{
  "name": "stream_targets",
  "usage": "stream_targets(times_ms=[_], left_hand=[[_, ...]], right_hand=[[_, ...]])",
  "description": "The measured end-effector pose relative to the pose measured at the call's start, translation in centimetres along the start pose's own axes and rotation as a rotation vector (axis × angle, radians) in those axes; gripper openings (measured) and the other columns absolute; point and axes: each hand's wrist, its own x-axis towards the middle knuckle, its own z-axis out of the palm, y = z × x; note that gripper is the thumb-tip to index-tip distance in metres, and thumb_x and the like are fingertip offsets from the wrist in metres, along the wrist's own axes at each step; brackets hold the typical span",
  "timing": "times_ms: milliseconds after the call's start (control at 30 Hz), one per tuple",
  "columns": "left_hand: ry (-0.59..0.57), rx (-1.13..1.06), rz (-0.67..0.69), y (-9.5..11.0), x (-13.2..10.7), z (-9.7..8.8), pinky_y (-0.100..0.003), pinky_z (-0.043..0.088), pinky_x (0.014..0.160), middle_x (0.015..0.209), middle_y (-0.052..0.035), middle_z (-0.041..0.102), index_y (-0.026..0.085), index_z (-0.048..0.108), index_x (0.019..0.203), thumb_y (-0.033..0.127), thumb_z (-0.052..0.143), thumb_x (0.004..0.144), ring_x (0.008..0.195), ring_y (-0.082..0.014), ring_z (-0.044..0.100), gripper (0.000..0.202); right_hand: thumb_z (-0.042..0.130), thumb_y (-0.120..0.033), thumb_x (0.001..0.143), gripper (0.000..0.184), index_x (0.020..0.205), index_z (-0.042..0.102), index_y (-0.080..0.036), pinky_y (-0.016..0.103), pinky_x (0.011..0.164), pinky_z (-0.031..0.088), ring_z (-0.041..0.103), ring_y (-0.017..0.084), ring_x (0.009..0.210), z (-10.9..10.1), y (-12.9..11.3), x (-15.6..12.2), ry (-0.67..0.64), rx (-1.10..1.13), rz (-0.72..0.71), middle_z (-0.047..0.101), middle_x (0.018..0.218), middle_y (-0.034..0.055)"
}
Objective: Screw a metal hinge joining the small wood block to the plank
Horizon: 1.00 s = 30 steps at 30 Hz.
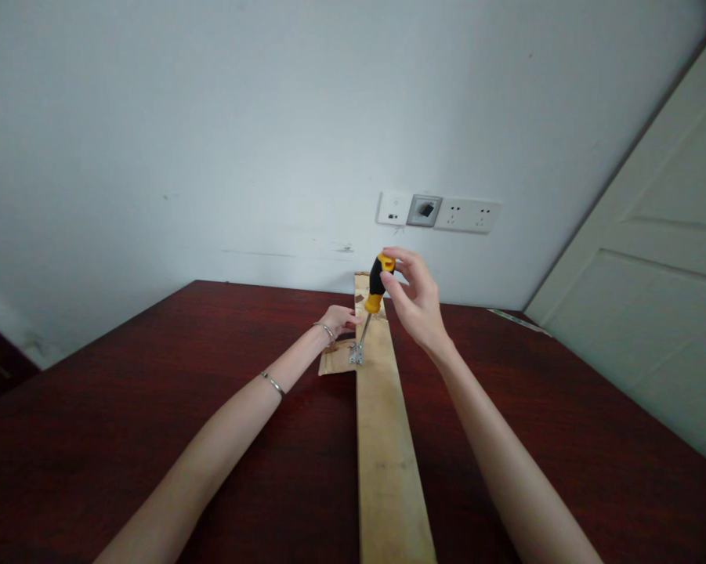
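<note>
A long pale wooden plank (388, 439) lies lengthwise on a dark red table (153, 392). A small metal hinge (356, 354) sits at the plank's left edge, joining it to a short wooden piece (336, 359). My right hand (414, 301) pinches the top of a black and yellow screwdriver (376, 288), which stands nearly upright with its tip on the hinge. My left hand (339, 319) rests beside the shaft, fingers curled near the hinge and the short piece.
A white wall rises behind the table, with a row of sockets and a switch (438, 211). A pale door (652, 298) stands at the right. The table's far edge meets the wall.
</note>
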Motion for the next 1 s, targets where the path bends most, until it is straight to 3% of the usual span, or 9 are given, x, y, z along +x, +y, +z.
stream_targets(times_ms=[100, 233, 400, 600, 767, 900, 1000], left_hand=[[0.0, -0.001, -0.001, 0.0, -0.2, 0.1, -0.028, 0.052, 0.069, 0.074, -0.0075, 0.07, 0.008, 0.071, 0.073, 0.0, 0.069, 0.055, 0.067, -0.018, 0.066, 0.02], [-0.005, -0.006, 0.015, -0.1, -0.3, 0.1, -0.028, 0.052, 0.067, 0.073, -0.0077, 0.07, 0.008, 0.07, 0.07, 0.0, 0.069, 0.055, 0.065, -0.0171, 0.065, 0.017], [0.016, -0.019, 0.028, -0.4, 0.0, 0.0, -0.028, 0.053, 0.068, 0.07, -0.0065, 0.069, 0.009, 0.069, 0.069, 0.001, 0.071, 0.054, 0.066, -0.0166, 0.064, 0.017], [-0.009, -0.039, 0.056, -0.5, 0.2, -0.2, -0.029, 0.052, 0.067, 0.069, -0.0071, 0.068, 0.008, 0.067, 0.066, 0.001, 0.074, 0.049, 0.063, -0.0171, 0.064, 0.02], [-0.023, -0.056, 0.072, -0.5, 0.3, -0.1, -0.027, 0.052, 0.062, 0.068, -0.0071, 0.069, 0.008, 0.068, 0.066, -0.001, 0.071, 0.048, 0.06, -0.0154, 0.062, 0.021], [-0.023, -0.065, 0.087, -0.5, 0.2, 0.0, -0.027, 0.051, 0.06, 0.066, -0.0072, 0.068, 0.007, 0.067, 0.063, -0.002, 0.069, 0.048, 0.058, -0.0151, 0.061, 0.017], [-0.023, -0.068, 0.09, -0.4, 0.1, 0.0, -0.027, 0.051, 0.06, 0.065, -0.0076, 0.067, 0.007, 0.067, 0.061, -0.003, 0.067, 0.05, 0.057, -0.0149, 0.061, 0.015]], right_hand=[[0.053, -0.034, 0.089, 0.03, 0.118, 0.056, -0.029, 0.035, 0.082, 0.056, 0.057, 0.02, 0.108, -0.1, 0.0, 0.0, -0.059, 0.01, -0.028, 0.057, 0.121, 0.0065], [0.065, -0.035, 0.081, 0.036, 0.116, 0.059, -0.03, 0.036, 0.081, 0.057, 0.055, 0.021, 0.107, 0.1, -0.4, -0.1, -0.03, -0.078, -0.055, 0.055, 0.117, 0.006], [0.047, -0.03, 0.092, 0.037, 0.129, 0.051, -0.031, 0.039, 0.086, 0.055, 0.051, 0.022, 0.118, 0.3, -0.9, -0.1, -0.129, -0.048, -0.07, 0.052, 0.129, 0.0077], [0.065, -0.032, 0.081, 0.036, 0.116, 0.057, -0.029, 0.036, 0.078, 0.056, 0.053, 0.022, 0.108, 0.5, -1.0, -0.2, -0.017, -0.143, -0.085, 0.053, 0.118, 0.0075], [0.047, -0.025, 0.092, 0.033, 0.124, 0.053, -0.028, 0.038, 0.086, 0.053, 0.052, 0.022, 0.116, 0.5, -1.1, -0.2, -0.101, -0.079, -0.122, 0.053, 0.126, 0.0083], [0.064, -0.032, 0.082, 0.029, 0.111, 0.06, -0.026, 0.039, 0.081, 0.054, 0.054, 0.022, 0.106, 0.6, -0.9, -0.1, -0.008, -0.153, -0.11, 0.055, 0.11, 0.0075], [0.062, -0.034, 0.083, 0.037, 0.119, 0.056, -0.028, 0.041, 0.087, 0.052, 0.052, 0.023, 0.111, 0.6, -1.0, -0.2, -0.036, -0.142, -0.089, 0.051, 0.12, 0.0083]])
